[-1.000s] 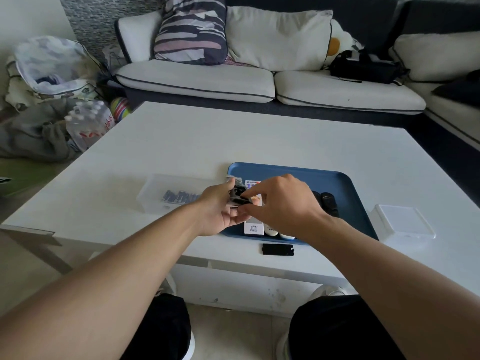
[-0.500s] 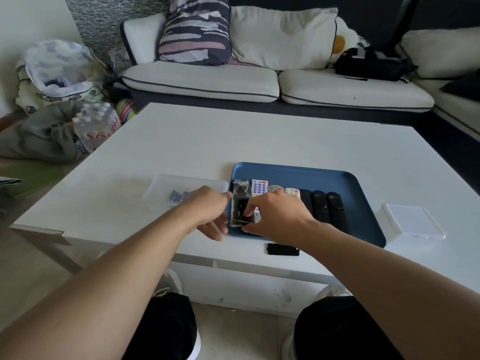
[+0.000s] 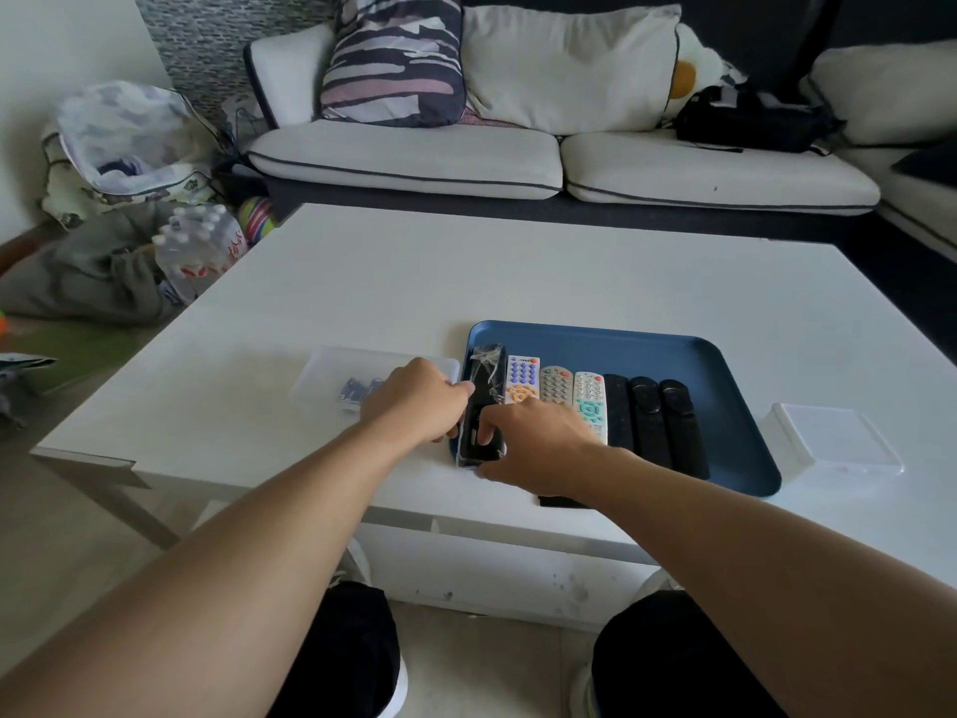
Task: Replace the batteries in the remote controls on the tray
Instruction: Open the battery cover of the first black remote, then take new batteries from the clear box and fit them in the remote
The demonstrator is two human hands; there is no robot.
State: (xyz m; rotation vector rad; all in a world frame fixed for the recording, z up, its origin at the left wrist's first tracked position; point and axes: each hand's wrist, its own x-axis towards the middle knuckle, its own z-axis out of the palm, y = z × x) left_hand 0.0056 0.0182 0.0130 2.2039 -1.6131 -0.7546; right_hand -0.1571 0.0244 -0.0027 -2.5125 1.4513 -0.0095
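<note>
Remotes (image 3: 555, 387): seven. Tray (image 3: 735, 432): one. Boxes (image 3: 834, 445): two.

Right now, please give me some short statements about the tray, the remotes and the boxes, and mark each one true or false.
1. The blue tray holds seven remotes. True.
2. The plastic-wrapped black remote lies at the tray's right end. False: at its left end.
3. Both the left hand and the right hand touch that remote. True.
4. The clear box with batteries sits right of the tray. False: left of it.
</note>
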